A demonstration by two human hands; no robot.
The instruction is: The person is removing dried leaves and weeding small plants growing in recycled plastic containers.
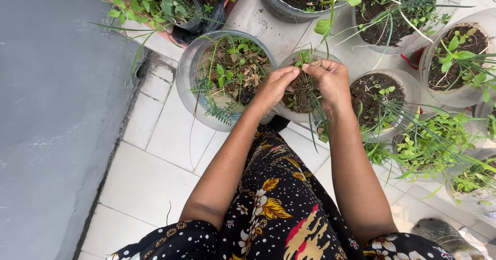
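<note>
A home patio garden is showing here; clear plastic pots (186, 79) of soil and seedlings are crowding white floor tiles (170, 136); a grey wall (51, 110) is running along the tiles' left edge.

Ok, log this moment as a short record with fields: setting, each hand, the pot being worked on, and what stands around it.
setting: white tiled floor beside a grey wall, seen from above
left hand: fingers pinched at the soil of the small clear pot
right hand: fingertips meeting the left ones over the same pot
small clear pot: dark soil, a few thin green shoots
left neighbour: larger clear pot with weeds and dry leaves
right neighbour: clear pot with dark soil and grassy blades
clothing: dark floral garment
</note>
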